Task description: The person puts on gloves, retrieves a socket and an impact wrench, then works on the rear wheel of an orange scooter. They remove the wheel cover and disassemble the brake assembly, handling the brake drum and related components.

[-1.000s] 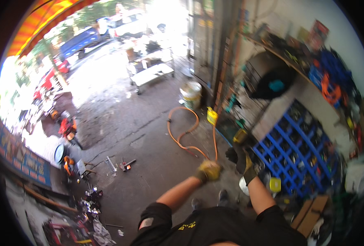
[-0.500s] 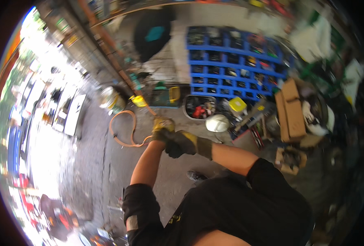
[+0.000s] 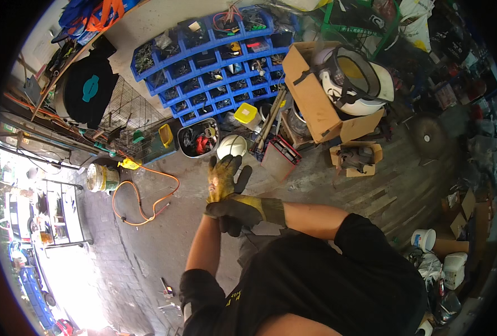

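Left hand [image 3: 224, 178] spread, in yellow glove [image 3: 219, 187]; right hand [image 3: 238, 213] clamped around that wrist, at the cuff. Hard tugging could tear the cuff; orange hose [image 3: 138, 197] looped on floor [image 3: 153, 252] looks trippy.

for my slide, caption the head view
Gloved right hand clasps the gloved left hand at its wrist, blue bins beyond.

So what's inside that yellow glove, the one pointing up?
The person's left hand: a bare forearm leads into the glove. You can't see the hand's skin, because the glove covers it; the right hand, also gloved, hides part of its wrist end.
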A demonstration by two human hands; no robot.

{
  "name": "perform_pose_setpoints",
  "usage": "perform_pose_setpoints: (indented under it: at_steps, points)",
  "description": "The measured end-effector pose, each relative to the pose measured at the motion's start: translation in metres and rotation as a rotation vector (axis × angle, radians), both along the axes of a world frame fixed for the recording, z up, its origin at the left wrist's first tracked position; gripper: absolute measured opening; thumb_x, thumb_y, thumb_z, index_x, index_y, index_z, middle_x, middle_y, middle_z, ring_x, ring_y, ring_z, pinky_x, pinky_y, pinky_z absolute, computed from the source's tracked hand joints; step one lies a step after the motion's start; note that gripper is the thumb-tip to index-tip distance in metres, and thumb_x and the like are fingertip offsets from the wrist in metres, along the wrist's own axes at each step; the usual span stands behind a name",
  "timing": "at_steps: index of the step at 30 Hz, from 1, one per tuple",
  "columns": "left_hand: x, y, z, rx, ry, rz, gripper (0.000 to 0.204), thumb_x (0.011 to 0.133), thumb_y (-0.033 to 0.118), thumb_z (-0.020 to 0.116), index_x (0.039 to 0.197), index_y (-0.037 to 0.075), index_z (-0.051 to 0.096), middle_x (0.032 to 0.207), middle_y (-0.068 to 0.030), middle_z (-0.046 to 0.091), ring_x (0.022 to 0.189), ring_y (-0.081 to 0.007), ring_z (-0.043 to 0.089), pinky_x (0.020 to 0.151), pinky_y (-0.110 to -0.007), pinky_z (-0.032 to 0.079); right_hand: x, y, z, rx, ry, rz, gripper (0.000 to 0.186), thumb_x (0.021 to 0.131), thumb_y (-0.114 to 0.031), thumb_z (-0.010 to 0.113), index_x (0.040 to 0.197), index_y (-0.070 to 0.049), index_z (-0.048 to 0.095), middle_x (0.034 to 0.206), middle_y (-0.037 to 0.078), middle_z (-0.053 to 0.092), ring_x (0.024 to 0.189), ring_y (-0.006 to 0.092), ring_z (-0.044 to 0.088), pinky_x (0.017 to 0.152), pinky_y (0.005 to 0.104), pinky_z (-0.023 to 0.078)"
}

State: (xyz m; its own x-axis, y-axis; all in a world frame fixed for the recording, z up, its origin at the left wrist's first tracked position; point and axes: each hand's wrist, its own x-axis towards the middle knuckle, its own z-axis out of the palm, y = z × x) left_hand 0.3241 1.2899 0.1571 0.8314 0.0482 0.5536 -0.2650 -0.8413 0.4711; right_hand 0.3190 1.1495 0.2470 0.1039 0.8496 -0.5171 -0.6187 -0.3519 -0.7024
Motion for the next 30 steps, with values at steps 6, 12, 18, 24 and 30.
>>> perform_pose_setpoints:
  at_steps: [6,12,18,24,30]
  points:
    - [-0.008,-0.067,-0.043,0.154,0.833,0.193,0.093,0.085,0.070,0.070,0.161,0.024,0.044,0.163,-0.0045,0.050,0.154,-0.0341,0.041,0.120,-0.078,0.016,0.010,-0.047,-0.071,-0.122,-0.069,-0.223,0.054,0.103,-0.051,0.065,0.125,-0.001,0.071,0.111,0.010,0.071,0.093,0.0122,0.066,0.081,0.0287,0.054]
    - [0.013,-0.027,-0.071,-0.307,0.535,0.254,0.123,0.083,0.056,0.083,0.173,0.012,0.012,0.170,-0.0216,0.036,0.156,-0.0432,0.036,0.124,-0.065,0.024,0.114,-0.079,-0.129,0.050,0.316,-0.115,0.062,0.103,-0.061,0.061,0.123,-0.003,0.072,0.108,0.012,0.078,0.087,0.0181,0.074,0.072,0.0349,0.060]
    - [-0.031,0.055,-0.192,-1.317,0.886,0.477,0.101,0.092,0.036,0.084,0.167,0.002,0.025,0.141,-0.0184,0.065,0.117,-0.0225,0.065,0.099,-0.036,0.053,0.228,-0.127,-0.222,-0.411,0.092,-0.691,0.062,0.101,-0.055,0.066,0.139,-0.006,0.061,0.125,0.007,0.071,0.105,0.0224,0.072,0.093,0.0389,0.057]
    - [-0.191,0.062,-0.275,-1.366,1.213,0.927,0.091,0.091,0.044,0.084,0.156,-0.004,0.042,0.119,-0.0131,0.068,0.104,-0.0203,0.064,0.095,-0.036,0.051,0.288,-0.164,-0.406,-0.934,-0.561,-0.116,0.084,0.083,-0.067,0.079,0.136,-0.004,0.060,0.133,0.013,0.064,0.111,0.0272,0.063,0.091,0.0426,0.050]
    - [-0.278,-0.004,-0.267,-1.654,1.206,1.210,0.041,0.098,0.044,0.073,0.127,0.015,0.067,0.108,-0.0013,0.074,0.096,-0.0167,0.069,0.079,-0.032,0.051,0.330,-0.143,-0.527,-0.833,-0.552,-0.261,0.062,0.091,-0.057,0.079,0.117,-0.002,0.068,0.108,0.009,0.068,0.093,0.0170,0.062,0.077,0.0380,0.048]
